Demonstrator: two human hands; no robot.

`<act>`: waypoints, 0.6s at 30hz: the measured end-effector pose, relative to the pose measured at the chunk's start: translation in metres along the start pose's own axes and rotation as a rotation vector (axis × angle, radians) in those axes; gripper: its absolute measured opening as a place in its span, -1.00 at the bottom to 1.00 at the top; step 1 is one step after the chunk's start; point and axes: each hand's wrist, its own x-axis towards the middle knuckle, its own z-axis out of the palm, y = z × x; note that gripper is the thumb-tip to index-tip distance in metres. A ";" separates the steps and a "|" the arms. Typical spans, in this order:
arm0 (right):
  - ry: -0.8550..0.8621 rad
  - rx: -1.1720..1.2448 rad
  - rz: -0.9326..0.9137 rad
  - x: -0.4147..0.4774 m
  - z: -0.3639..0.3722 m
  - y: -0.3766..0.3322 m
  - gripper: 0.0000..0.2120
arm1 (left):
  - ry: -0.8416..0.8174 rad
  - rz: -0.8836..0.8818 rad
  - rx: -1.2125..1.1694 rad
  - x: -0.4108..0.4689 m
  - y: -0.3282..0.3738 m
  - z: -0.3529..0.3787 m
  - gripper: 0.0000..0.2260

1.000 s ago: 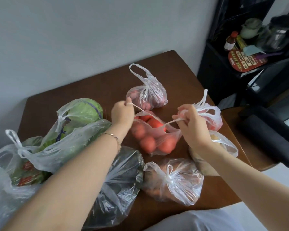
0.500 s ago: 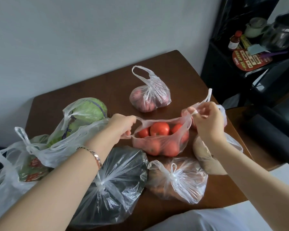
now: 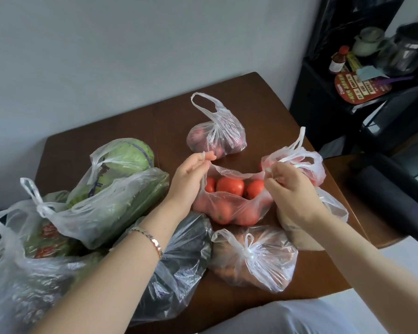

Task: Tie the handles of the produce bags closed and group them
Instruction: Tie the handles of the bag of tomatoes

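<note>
both hands are now sitting closer together than half a second ago, and the mouth of the tomato bag (image 3: 229, 206) is sagging open between them instead of being stretched flat. the left hand (image 3: 191, 179) is pinching one handle of that bag between thumb and fingertips, lifted just above the tomatoes. the right hand (image 3: 292, 189) is closing its fingers on the opposite handle, its knuckles hiding part of the hold. the bag itself is resting on the brown table (image 3: 155, 121), directly under and between the two grips. just beyond the left grip a knotted bag of reddish produce (image 3: 217, 138) is standing with its loop upright. behind the right grip a pink-tinted bag (image 3: 304, 165) is leaning, and under the right wrist a pale bag (image 3: 333, 208) is lying. nearer the person than the grips, a tied bag of orange-brown produce (image 3: 253, 256) and a dark bag (image 3: 179, 266) are touching each other. left of the left forearm, the cabbage bag (image 3: 123, 157) and other green bags are piled together.
</note>
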 end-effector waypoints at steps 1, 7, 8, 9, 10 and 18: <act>0.011 -0.039 -0.073 -0.003 0.001 0.002 -0.89 | -0.015 0.047 0.031 -0.002 -0.003 0.001 -0.81; 0.008 0.376 -0.043 -0.010 0.017 0.016 -0.81 | -0.080 0.182 0.222 -0.006 -0.026 0.007 -0.73; 0.036 0.420 -0.036 -0.009 0.019 0.015 -0.81 | -0.080 0.191 0.246 -0.007 -0.030 0.008 -0.73; 0.066 0.444 -0.018 -0.007 0.023 0.016 -0.80 | -0.081 0.203 0.271 -0.009 -0.035 0.009 -0.74; 0.100 0.456 0.012 -0.004 0.027 0.016 -0.80 | -0.081 0.211 0.299 -0.011 -0.040 0.010 -0.76; 0.002 0.399 0.325 0.019 0.068 0.034 -0.74 | -0.056 0.022 0.289 -0.019 -0.051 0.030 -0.79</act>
